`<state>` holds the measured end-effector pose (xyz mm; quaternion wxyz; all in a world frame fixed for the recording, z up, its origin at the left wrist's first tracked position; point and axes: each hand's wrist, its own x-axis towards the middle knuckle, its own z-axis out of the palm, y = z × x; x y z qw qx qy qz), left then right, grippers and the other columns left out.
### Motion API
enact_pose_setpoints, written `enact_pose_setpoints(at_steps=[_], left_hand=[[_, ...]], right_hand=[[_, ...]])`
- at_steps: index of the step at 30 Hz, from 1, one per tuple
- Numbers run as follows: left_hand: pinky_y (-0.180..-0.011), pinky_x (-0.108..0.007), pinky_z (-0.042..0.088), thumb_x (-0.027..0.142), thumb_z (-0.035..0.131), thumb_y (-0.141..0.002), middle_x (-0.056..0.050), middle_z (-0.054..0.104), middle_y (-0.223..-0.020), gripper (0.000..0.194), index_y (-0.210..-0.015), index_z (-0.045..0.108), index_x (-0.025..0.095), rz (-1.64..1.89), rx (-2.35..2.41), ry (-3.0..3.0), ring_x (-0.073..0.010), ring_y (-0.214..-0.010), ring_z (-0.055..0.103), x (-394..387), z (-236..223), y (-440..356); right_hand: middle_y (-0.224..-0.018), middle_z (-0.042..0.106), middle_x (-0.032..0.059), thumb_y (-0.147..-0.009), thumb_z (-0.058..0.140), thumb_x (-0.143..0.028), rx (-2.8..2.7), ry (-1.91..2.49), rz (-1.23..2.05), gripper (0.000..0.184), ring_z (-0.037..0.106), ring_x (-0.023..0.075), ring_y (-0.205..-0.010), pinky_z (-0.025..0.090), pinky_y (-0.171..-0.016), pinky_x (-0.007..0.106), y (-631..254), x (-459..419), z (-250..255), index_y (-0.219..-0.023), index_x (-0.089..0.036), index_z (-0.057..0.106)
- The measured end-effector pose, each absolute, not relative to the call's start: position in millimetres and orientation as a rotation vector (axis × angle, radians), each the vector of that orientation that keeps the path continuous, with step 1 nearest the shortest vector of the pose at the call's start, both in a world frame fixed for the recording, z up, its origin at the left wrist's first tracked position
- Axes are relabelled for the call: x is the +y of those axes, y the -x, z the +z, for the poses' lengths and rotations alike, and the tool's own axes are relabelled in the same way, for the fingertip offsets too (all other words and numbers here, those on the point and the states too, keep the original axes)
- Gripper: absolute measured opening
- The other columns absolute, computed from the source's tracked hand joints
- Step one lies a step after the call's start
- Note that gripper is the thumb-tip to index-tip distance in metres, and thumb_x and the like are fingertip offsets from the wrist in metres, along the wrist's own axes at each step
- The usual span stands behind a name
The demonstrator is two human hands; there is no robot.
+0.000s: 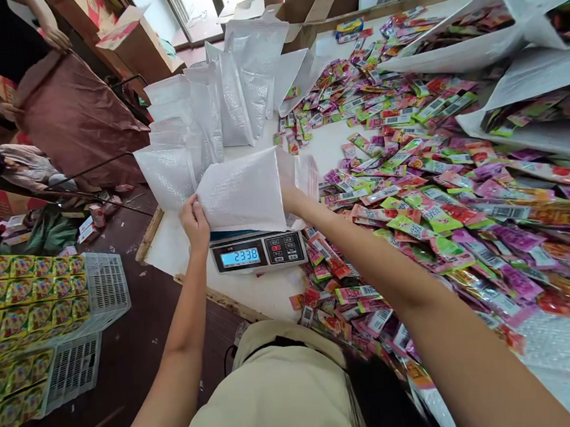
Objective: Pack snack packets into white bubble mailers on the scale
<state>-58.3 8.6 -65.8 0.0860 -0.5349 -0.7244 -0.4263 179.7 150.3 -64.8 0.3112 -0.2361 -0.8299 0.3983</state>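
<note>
Pinching the lower left corner of a white padded bag (239,190), the left hand (194,221) has its thumb on the near face and its fingers curled behind. The right hand (290,200) reaches into the bag's open mouth at the right; its fingers are hidden inside, so I cannot tell how far open they are or whether they have hold of anything. The bag lies on its side directly above a scale (259,266), covering most of its pan, though whether it rests there is unclear. Blue light fills the scale's display (240,257), which shows digits, with a keypad (283,247) beside it. Around this, the white table (252,297) carries a wide, loose heap of small colourful packets (412,224), spreading right from the scale. Just beyond the bag, several more white bags (249,79) stand upright in a cluster. Toward the far right, open white bags (454,55) hold packets, and bubble wrap (568,356) lies at the near right. Off the table to the left, plastic crates (107,284) hold rows of yellow packs (30,280). Farther back, a co-worker holds a brown cloth (80,117) near cardboard boxes (137,48), and another person (30,163) is low down beside it.
</note>
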Motion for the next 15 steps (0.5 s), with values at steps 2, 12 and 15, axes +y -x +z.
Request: enact_pose_setpoints(at_steps=[2, 12, 15], left_hand=[[-0.107, -0.041, 0.042, 0.045, 0.039, -0.104, -0.014, 0.07, -0.12, 0.044, -0.12, 0.067, 0.016, -1.268, -2.167, 1.6, -0.0245, -0.116, 0.062, 11, -67, 64], [-0.104, -0.04, 0.046, 0.044, 0.05, -0.1, -0.014, 0.069, -0.122, 0.041, -0.121, 0.067, 0.015, -1.324, -2.237, 1.51, -0.025, -0.118, 0.062, 3, -69, 74], [-0.105, -0.041, 0.046, 0.042, 0.055, -0.097, -0.014, 0.067, -0.124, 0.038, -0.124, 0.066, 0.017, -1.335, -2.26, 1.468, -0.0248, -0.119, 0.061, 1, -65, 74]], right_hand=[[-0.087, 0.071, 0.0064, -0.081, 0.06, -0.016, -2.268, 0.652, 0.996, 0.023, 0.064, 0.0258, -0.1, 0.051, -0.094, 0.04, -186, 149, -66, -0.098, -0.022, 0.074], [-0.107, 0.066, 0.0091, -0.072, 0.054, -0.008, -2.062, 0.82, 0.944, 0.023, 0.055, 0.0127, -0.07, 0.045, -0.069, 0.028, -232, 121, -58, -0.088, -0.017, 0.067], [-0.102, 0.069, 0.0077, -0.067, 0.054, -0.006, -2.057, 0.885, 1.021, 0.029, 0.056, 0.0128, -0.067, 0.047, -0.069, 0.028, -244, 111, -57, -0.089, -0.017, 0.068]])
